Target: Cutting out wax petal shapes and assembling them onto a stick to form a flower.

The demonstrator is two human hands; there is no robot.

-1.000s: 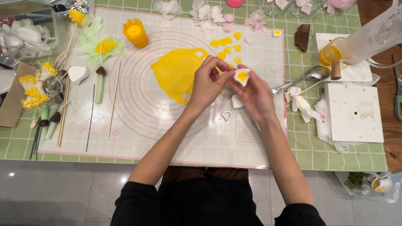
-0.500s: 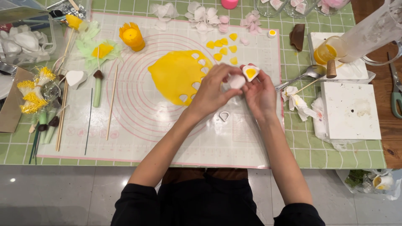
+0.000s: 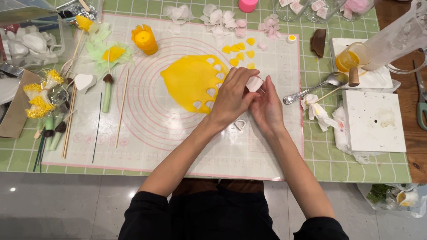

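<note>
My left hand (image 3: 230, 95) and my right hand (image 3: 267, 109) meet over the middle of a pink-ringed silicone mat (image 3: 147, 133). Together they pinch a small white pad (image 3: 255, 83), with the left fingers folded over its top. Just left of the hands lies a rolled yellow sheet (image 3: 189, 82) with petal-shaped holes along its right edge. Several cut yellow petals (image 3: 240, 50) lie beyond the hands. A small teardrop cutter (image 3: 240, 125) rests on the mat under my left wrist.
A spoon (image 3: 311, 89), crumpled tissue (image 3: 318, 111) and a white block (image 3: 373, 120) lie to the right. Wooden sticks (image 3: 121, 109), green stems (image 3: 106, 95) and yellow stamens (image 3: 40, 102) lie at the left. White and pink petals (image 3: 222, 20) line the far edge, beside a yellow candle-like cup (image 3: 144, 39).
The yellow petal seen on the white pad earlier is now covered by my left fingers. Both hands stay together in the same spot.
</note>
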